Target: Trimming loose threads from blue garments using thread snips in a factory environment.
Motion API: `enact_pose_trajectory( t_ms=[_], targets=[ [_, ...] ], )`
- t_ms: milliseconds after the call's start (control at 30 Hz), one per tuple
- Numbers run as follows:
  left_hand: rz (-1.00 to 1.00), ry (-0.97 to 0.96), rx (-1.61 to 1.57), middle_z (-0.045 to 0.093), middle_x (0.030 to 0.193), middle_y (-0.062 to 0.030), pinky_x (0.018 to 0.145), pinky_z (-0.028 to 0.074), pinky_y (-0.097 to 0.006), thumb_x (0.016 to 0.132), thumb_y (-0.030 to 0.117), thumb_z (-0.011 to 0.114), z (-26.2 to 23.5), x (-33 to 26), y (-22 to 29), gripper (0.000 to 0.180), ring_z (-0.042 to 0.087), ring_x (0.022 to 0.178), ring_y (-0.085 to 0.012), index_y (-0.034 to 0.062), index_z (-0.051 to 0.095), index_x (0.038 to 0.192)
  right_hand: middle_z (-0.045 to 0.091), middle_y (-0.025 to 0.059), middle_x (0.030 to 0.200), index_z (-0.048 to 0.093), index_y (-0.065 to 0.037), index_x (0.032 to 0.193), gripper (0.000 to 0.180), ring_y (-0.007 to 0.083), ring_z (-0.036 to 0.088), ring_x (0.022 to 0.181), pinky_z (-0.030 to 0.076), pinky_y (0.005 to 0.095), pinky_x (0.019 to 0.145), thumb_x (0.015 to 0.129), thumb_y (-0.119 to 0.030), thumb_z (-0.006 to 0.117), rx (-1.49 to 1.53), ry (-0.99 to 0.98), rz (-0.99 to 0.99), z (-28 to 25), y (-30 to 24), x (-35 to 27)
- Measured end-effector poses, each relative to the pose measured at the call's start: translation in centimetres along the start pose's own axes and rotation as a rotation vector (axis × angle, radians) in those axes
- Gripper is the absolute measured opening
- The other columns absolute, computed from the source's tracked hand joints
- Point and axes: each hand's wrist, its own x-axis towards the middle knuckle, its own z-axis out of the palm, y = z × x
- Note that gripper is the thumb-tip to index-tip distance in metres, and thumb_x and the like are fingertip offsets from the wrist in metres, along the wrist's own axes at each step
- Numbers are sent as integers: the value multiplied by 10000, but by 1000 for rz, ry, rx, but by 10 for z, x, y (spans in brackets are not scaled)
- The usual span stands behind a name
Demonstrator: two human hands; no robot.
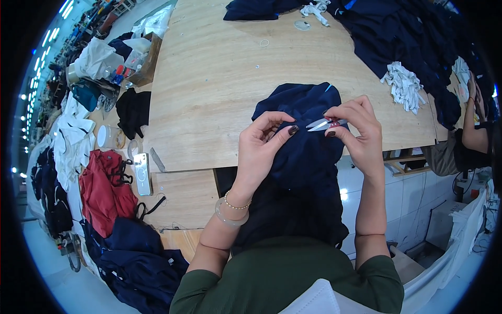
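Note:
A dark navy garment lies bunched over the table's near edge and drapes down toward my lap. My left hand pinches a fold of it between thumb and index finger. In my right hand is a pair of small thread snips, gripped between thumb and fingers. Their pointed silver blades are parted and aim left, close to the pinched fold. Whether a thread lies between the blades is too small to tell. A small light-blue mark shows on the garment's far edge.
The wooden table spreads ahead. Navy garments and white fabric strips lie on its right side. To the left are a red garment, a phone and a cardboard box. Another person's arm is at far right.

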Motion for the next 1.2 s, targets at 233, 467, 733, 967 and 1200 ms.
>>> enact_pose_trajectory(
  t_ms=[233, 467, 733, 967, 1200],
  targets=[
    [-36, -20, -15, 634, 930, -9, 707, 456, -153, 890, -10, 654, 0, 1, 0, 156, 552, 788, -22, -30, 639, 1044, 606, 13, 825, 701, -85, 914, 220, 207, 483, 853, 358, 334, 800, 706, -134, 749, -87, -135, -99, -2, -6, 11],
    [-48, -27, 4, 639, 919, -7, 702, 459, -155, 891, -14, 651, 0, 1, 1, 150, 554, 780, -23, -29, 641, 1040, 594, 15, 820, 704, -93, 906, 220, 208, 486, 862, 361, 342, 807, 695, -131, 756, -139, -173, -190, -4, -3, 18],
    [-91, -85, -109, 648, 969, -15, 792, 433, -146, 945, 5, 572, -4, -2, 8, 338, 561, 871, -18, -24, 535, 1280, 641, 39, 878, 699, -55, 922, 209, 220, 494, 880, 413, 326, 823, 716, -78, 731, -6, -27, -13, 1, 7, 9],
    [-73, -102, -62, 655, 952, -16, 789, 421, -139, 942, 23, 579, -6, -5, 9, 375, 556, 874, -12, -18, 514, 1309, 648, 18, 885, 707, -76, 940, 242, 219, 497, 883, 405, 328, 838, 703, -109, 750, -65, -21, -92, 6, 0, 16],
    [-92, -101, -101, 680, 953, -46, 791, 439, -153, 930, 7, 580, -6, -5, 11, 397, 588, 871, -32, -21, 505, 1319, 646, -3, 891, 713, -109, 937, 265, 210, 505, 891, 378, 331, 825, 686, -171, 767, -97, -48, -147, 7, -2, 20]
  ],
)
